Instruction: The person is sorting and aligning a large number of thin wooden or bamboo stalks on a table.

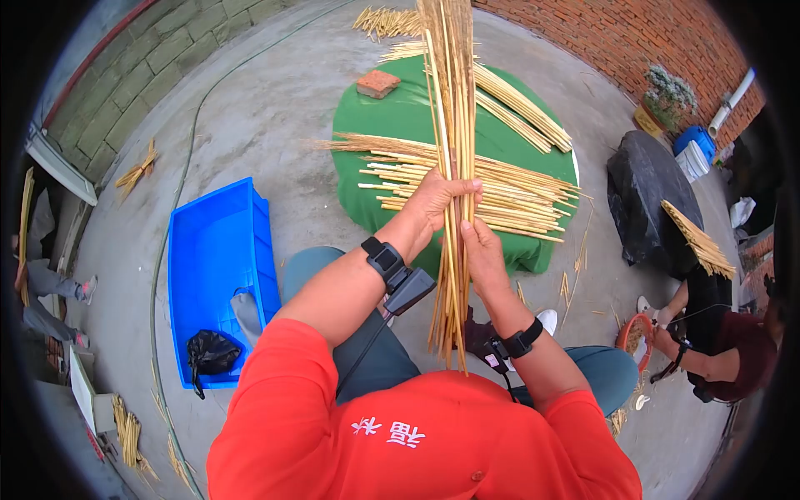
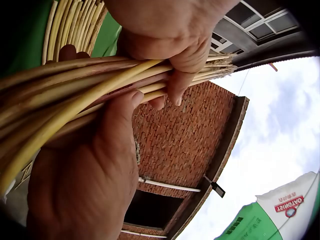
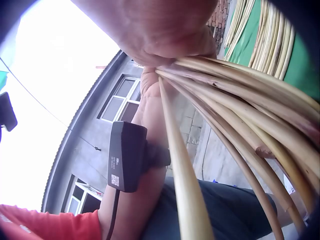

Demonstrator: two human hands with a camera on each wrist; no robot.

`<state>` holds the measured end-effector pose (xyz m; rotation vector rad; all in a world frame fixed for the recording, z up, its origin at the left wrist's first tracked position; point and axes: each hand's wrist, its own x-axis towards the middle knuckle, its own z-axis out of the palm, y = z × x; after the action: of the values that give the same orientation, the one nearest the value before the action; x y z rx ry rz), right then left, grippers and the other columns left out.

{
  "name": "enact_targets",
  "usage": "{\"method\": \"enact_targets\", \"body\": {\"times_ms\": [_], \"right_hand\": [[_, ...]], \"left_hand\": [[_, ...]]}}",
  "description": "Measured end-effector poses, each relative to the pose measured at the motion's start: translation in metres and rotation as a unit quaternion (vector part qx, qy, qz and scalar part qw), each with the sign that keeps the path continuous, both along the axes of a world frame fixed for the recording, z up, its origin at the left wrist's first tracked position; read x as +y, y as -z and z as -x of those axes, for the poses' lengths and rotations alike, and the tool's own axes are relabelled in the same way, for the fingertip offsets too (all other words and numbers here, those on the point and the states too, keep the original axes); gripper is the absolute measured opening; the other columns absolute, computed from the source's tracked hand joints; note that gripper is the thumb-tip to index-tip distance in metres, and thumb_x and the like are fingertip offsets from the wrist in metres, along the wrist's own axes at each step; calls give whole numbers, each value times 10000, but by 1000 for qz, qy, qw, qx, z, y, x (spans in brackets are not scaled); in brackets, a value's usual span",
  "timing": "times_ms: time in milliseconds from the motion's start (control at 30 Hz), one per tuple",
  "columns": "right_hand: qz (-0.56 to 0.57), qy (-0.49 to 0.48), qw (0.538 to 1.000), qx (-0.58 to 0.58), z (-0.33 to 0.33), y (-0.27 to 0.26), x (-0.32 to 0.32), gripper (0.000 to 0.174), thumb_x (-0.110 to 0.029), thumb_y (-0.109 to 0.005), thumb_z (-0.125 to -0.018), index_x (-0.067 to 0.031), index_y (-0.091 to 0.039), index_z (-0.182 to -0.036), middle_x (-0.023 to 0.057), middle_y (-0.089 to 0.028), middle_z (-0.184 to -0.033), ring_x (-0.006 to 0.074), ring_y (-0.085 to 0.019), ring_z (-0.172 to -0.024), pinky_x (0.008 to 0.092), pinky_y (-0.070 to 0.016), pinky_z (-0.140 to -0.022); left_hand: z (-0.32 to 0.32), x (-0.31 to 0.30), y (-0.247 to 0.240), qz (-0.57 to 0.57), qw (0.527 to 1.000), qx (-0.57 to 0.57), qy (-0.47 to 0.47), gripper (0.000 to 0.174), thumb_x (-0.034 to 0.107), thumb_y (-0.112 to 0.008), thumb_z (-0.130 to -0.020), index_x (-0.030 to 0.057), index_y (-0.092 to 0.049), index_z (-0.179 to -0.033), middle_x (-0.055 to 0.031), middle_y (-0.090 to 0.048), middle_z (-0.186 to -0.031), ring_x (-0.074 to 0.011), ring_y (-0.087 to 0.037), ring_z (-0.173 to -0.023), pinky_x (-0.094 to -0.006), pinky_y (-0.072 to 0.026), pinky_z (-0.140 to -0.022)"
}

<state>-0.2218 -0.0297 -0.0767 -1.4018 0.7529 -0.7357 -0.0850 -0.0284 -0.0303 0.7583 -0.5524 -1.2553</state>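
A long bundle of straw-coloured stalks [image 1: 454, 125] stands upright in the head view, held over a green-covered round table [image 1: 358, 200]. My left hand [image 1: 435, 198] grips the bundle around its middle, thumb across the front. Just below it and to the right, my right hand [image 1: 486, 254] holds the same stalks with its thumb along them. In the left wrist view both hands wrap the stalks [image 2: 65, 107] close together. Stalk ends fan out past my right hand [image 3: 170, 30] in the right wrist view, one [image 3: 180, 165] apart from the others.
More stalks [image 1: 517, 196] lie across the table, with a brick piece [image 1: 377, 83] at its back left. A blue tub [image 1: 212, 267] holding a black bag [image 1: 212, 352] stands left. At right are a black-covered object [image 1: 650, 196] and another person [image 1: 733, 350].
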Motion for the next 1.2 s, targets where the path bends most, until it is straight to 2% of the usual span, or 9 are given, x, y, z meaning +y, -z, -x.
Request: {"method": "enact_targets", "body": {"times_ms": [67, 167, 267, 367, 533, 767, 833, 867, 1200], "right_hand": [[-47, -45, 996, -59, -1, -17, 7, 292, -291, -429, -939, -27, -530, -1009, 47, -576, -774, 90, -499, -638, 233, -420, -586], [25, -110, 993, -44, -2, -22, 4, 361, -247, -623, -824, -34, -477, -1077, 39, -569, -874, 99, -532, -776, 229, -434, -645], [82, -21, 996, -22, -6, -16, -4, 460, -66, -707, -711, -16, -468, -1101, 27, -575, -943, 115, -551, -825, 243, -451, -735], [117, 29, 989, -81, -6, -2, -10, 450, -40, -696, -705, -6, -487, -1101, 27, -583, -973, 112, -563, -851, 240, -453, -753], [36, -66, 994, -81, 10, 6, -17, 264, -2, -649, -704, -19, -530, -939, 27, -564, -799, 113, -561, -682, 239, -476, -616], [110, 16, 992, -66, 3, 14, -17, 487, -122, -738, -659, -27, -491, -1068, 29, -597, -906, 114, -574, -826, 250, -467, -739], [83, 16, 991, -99, 1, 20, -17, 525, -149, -745, -660, -21, -476, -1092, 36, -599, -948, 119, -576, -869, 255, -461, -776], [84, 16, 993, -81, 1, 19, -16, 521, -146, -743, -665, -20, -476, -1094, 33, -598, -947, 116, -574, -863, 255, -462, -770], [120, -1, 991, -63, 25, 78, -23, 497, -126, -752, -665, -32, -509, -1088, 35, -606, -919, 130, -575, -841, 277, -470, -735]], "left_hand": [[3, -1, -2, 20, 999, 0, -43, 293, -14, -681, -717, 47, -483, -924, -35, -551, -707, -127, -568, -579, -228, -506, -518], [9, -1, -10, 73, 995, -9, -68, 303, -11, -678, -713, 59, -470, -922, -15, -521, -699, -115, -542, -552, -213, -485, -496], [28, 5, -23, 109, 988, -41, -103, 374, -6, -683, -703, 41, -458, -998, -15, -516, -741, -114, -547, -638, -224, -488, -556], [37, 10, -30, 131, 982, -75, -111, 499, 17, -707, -684, 24, -434, -1101, -26, -530, -791, -129, -556, -735, -247, -494, -658], [15, 0, -30, 182, 966, -56, 173, 537, 142, -724, -690, 13, -442, -1128, -125, -620, -872, -180, -607, -767, -292, -510, -693], [42, 3, -17, 101, 971, -217, -9, 295, 102, -718, -687, 29, -538, -910, -16, -532, -695, -94, -546, -626, -224, -462, -584], [45, 10, -19, 76, 958, -275, 3, 473, 154, -702, -729, 12, -492, -1129, -95, -568, -1007, -124, -529, -932, -269, -432, -797], [54, 12, -25, 83, 961, -262, -40, 314, 104, -725, -680, 32, -535, -919, -17, -542, -724, -94, -550, -656, -223, -461, -623], [45, 18, 25, 54, 959, -259, 102, 498, 118, -753, -644, 12, -542, -1083, -67, -605, -942, -150, -575, -894, -291, -469, -806]]}}
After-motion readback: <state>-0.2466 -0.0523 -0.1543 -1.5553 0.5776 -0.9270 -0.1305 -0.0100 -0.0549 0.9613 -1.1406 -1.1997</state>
